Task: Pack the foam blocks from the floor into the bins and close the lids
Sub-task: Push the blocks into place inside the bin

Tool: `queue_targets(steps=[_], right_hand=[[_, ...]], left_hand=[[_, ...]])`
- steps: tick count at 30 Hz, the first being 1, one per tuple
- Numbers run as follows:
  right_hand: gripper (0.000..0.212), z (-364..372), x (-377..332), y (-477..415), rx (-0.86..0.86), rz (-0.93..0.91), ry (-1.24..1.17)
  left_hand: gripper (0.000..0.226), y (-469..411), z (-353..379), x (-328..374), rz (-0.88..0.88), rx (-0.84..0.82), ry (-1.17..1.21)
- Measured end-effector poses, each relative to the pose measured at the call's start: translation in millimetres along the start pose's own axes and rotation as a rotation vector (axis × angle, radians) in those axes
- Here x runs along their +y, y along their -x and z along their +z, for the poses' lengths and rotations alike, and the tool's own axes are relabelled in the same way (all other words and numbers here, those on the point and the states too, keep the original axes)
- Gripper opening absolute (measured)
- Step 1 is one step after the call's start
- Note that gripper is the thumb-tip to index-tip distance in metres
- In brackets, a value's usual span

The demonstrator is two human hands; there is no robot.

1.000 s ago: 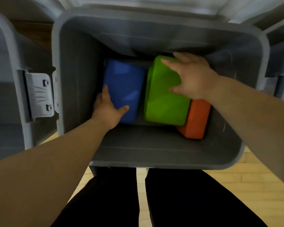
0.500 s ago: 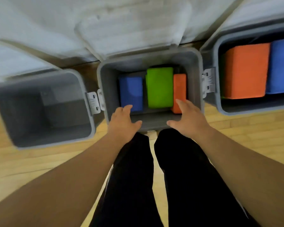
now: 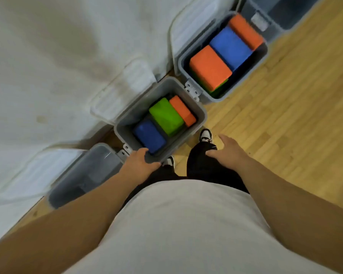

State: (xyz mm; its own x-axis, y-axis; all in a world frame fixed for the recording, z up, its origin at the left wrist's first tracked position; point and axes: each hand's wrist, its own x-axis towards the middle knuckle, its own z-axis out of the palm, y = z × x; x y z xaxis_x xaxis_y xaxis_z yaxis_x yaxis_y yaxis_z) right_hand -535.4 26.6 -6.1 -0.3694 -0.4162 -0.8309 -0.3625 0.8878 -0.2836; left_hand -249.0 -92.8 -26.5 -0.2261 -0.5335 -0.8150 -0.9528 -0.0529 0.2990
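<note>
Left hand point(image 3: 141, 161) grips the near corner rim of the middle bin point(image 3: 203, 115), fingers curled over the edge and thumb on the outside. Right hand point(image 3: 226, 149) hangs released, fingers loosely spread and holding nothing, above the person's black trousers point(image 3: 204, 167) and the wooden floor point(image 3: 285, 99).

Inside the middle bin a blue foam block point(image 3: 149, 138), a green foam block point(image 3: 165, 115) and an orange foam block point(image 3: 182, 110) lie side by side. Its clear lid point(image 3: 123, 91) stands open against the white wall point(image 3: 57, 56).

Just beyond, the neighbouring bin point(image 3: 216, 98), also open, holds a large orange block point(image 3: 210, 67), a large blue block point(image 3: 231, 46) and another orange block point(image 3: 246, 31), with a green edge point(image 3: 220, 87) showing beneath. Beside the left hand sits a third grey bin point(image 3: 83, 175), its lid point(image 3: 34, 171) tipped back against the wall. White sneakers point(image 3: 206, 135) stand close to the middle bin.
</note>
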Motion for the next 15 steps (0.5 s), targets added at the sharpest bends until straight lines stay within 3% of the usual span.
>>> queue_targets(steps=[4, 8, 15], right_hand=[[0.094, 9, 63, 50, 0.048, 0.173, -0.215], [0.092, 14, 116, 92, 0.104, 0.3, -0.451], [0.085, 16, 220, 128, 0.204, 0.489, -0.797]], left_hand=[[0.079, 14, 11, 9, 0.034, -0.073, -0.079], [0.087, 20, 19, 33, 0.095, -0.165, -0.329], [0.08, 21, 66, 141, 0.235, -0.256, -0.59]])
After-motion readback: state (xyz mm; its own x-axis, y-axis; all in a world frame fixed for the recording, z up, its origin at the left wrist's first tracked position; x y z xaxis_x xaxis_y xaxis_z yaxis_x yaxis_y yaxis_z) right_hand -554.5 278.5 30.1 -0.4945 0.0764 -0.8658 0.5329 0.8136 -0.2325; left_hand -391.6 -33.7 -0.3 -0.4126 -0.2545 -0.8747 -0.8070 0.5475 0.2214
